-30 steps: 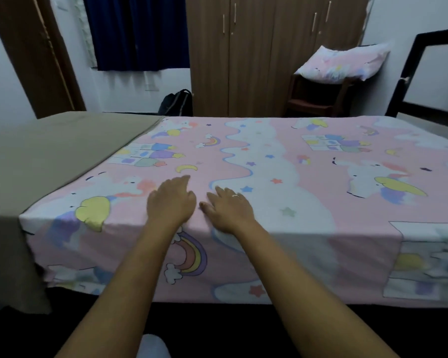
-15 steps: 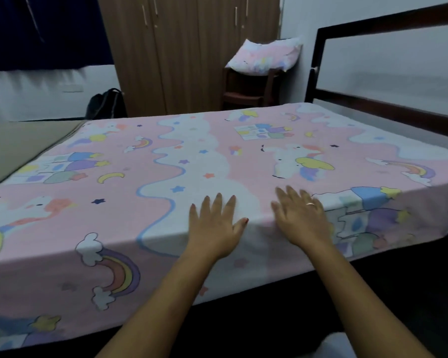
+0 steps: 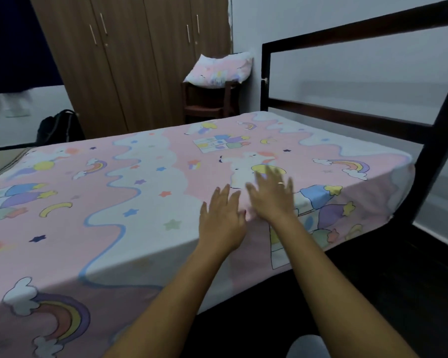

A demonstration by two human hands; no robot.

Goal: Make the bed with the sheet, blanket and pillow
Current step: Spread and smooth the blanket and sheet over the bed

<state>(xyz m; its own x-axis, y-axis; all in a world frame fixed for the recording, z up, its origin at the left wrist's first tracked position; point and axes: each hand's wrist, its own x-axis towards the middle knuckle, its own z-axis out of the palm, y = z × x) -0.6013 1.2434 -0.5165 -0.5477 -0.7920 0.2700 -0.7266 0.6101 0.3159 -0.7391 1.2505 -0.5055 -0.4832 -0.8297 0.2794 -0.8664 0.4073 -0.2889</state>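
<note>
Head view: the sheet (image 3: pixel 145 202), pink and white with printed rainbows, stars, clouds and castles, lies spread flat over the mattress. Its long axis runs from the lower left of the frame up to the dark bed frame (image 3: pixel 347 117) at the right. Its near edge hangs down over the side of the mattress, and at the far right corner it wraps over the end.

Both hands lie palm down on the sheet close to that near edge, toward the head end. The left hand (image 3: pixel 221 223) is flat with fingers straight and slightly fanned, holding nothing. The right hand (image 3: pixel 270 197), just beside it and a little further in, is blurred, its fingers splayed wide and also holding nothing; a ring (image 3: pixel 280 183) shows on one finger.

The pillow (image 3: pixel 219 71), in a matching print, sits off the bed on a dark wooden chair (image 3: pixel 207 104) beyond the far side, leaning against the wall. A brown wardrobe (image 3: pixel 130 60) stands beside the chair, with a black backpack (image 3: pixel 58 127) on the floor at its left. A grey-brown cloth (image 3: pixel 0 161) shows at the left edge.
</note>
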